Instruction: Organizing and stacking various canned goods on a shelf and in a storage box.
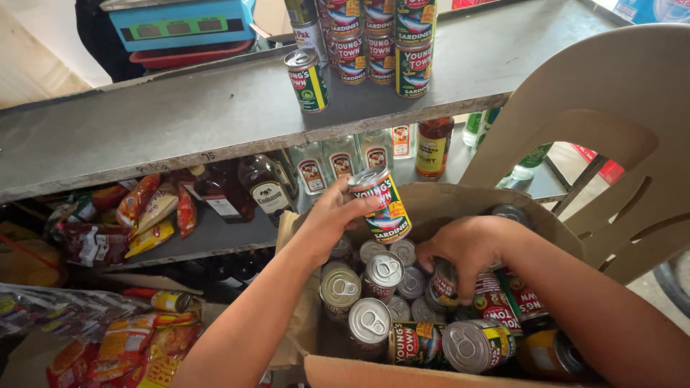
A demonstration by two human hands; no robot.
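My left hand [325, 224] holds a green, yellow and red sardine can [381, 204] tilted above an open cardboard box [438, 202]. The box is full of similar cans [374, 320], some upright with ring-pull lids, some lying on their sides. My right hand [468, 248] reaches down into the box and its fingers close around another can [444, 284] among the rest. On the grey upper shelf [187, 122] stand stacked cans of the same kind [413, 54], with one single can [307, 80] to their left.
A beige plastic chair [611, 136] stands right of the box. The lower shelf holds glass bottles [267, 188] and snack packets [147, 212]. More packets [122, 345] lie at bottom left. A blue device [180, 25] sits on a red tray at the top.
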